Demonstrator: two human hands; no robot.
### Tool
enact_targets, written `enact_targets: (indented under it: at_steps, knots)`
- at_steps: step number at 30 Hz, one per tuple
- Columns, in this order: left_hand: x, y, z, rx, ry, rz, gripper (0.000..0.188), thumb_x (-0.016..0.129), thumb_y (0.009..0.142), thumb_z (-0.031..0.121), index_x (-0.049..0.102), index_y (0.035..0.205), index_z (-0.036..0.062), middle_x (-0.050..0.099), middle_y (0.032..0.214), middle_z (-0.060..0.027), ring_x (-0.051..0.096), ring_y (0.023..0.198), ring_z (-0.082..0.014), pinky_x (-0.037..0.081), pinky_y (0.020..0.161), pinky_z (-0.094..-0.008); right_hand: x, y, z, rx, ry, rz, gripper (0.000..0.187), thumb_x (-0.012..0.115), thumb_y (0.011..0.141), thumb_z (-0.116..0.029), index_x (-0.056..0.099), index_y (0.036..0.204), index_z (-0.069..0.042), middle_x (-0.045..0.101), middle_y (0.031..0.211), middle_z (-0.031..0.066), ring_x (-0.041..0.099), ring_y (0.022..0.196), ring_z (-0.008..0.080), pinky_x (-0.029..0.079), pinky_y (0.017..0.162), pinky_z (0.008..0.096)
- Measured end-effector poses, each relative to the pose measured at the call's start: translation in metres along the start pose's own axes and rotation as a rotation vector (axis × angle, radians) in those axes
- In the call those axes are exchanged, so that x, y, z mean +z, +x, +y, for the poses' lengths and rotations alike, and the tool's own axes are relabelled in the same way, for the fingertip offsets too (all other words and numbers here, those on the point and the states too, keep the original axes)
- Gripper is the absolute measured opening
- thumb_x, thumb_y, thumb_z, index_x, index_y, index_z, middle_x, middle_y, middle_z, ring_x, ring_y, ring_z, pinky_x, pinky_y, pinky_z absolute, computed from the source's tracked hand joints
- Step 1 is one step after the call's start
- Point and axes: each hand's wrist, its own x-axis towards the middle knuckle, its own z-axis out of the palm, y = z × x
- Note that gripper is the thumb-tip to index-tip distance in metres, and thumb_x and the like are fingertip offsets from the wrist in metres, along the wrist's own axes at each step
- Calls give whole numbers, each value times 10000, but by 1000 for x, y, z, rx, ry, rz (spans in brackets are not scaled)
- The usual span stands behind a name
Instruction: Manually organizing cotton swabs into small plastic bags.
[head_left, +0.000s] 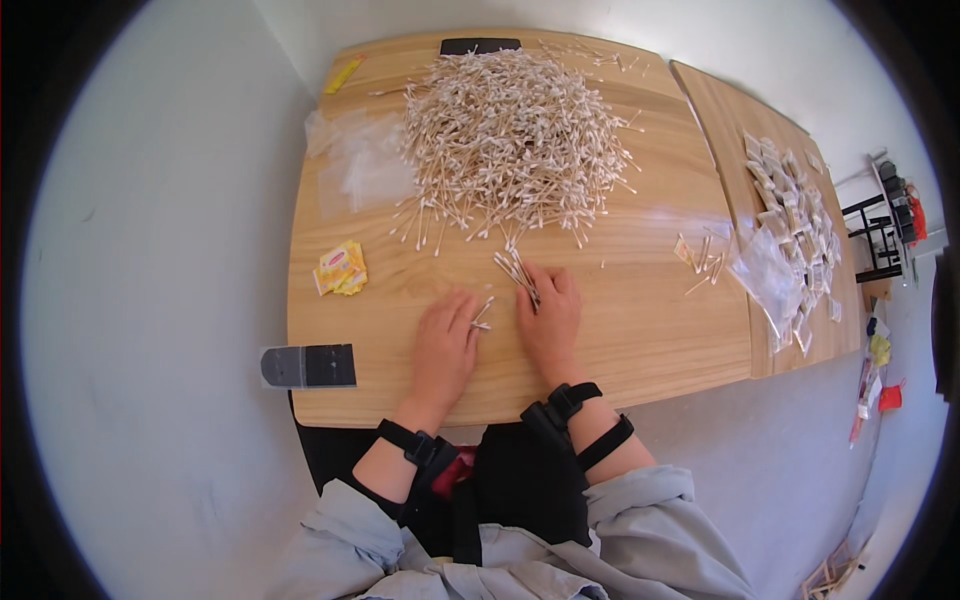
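Observation:
A big heap of cotton swabs with wooden sticks and white tips covers the far middle of the table. Just below its near edge, my right hand is closed around a small bunch of cotton swabs, whose white tips point toward the heap. To its left, my left hand lies low over the tabletop with fingers curled. A couple of cotton swabs poke out beside its thumb and forefinger. The palms and the far ends of the sticks are hidden.
Yellow printed cards are stacked at the left, below clear plastic bags. A dark flat strip overhangs the left edge. Loose swabs lie at the right. Filled packets pile on the second table.

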Motion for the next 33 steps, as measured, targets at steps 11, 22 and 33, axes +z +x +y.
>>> enact_targets:
  at_steps: [11, 22, 33]
  knots:
    - [-2, -38, 23, -70, 282, -114, 822, 650, 820, 318, 247, 1461, -2, 201, 1544, -168, 162, 1443, -301, 105, 1139, -546, 3, -1, -8, -81, 104, -116, 201, 682, 750, -82, 708, 944, -128, 579, 835, 49, 556, 821, 260, 428, 714, 387]
    - [-5, -8, 14, -61, 278, -154, 1036, 729, 716, 486, 217, 1458, -25, 188, 1546, -184, 149, 1449, -301, 106, 1126, -575, 8, -15, -24, 197, 572, -108, 232, 523, 909, -51, 617, 1118, -21, 535, 1016, 155, 545, 939, 276, 451, 825, 330]
    - [-7, 26, 7, -143, 223, -166, 1184, 830, 589, 427, 177, 1471, -17, 182, 1547, -187, 159, 1445, -312, 101, 1140, -552, 13, -18, -26, 96, 393, -34, 242, 501, 917, -30, 581, 1141, 13, 539, 1099, 187, 546, 1002, 318, 458, 873, 360]
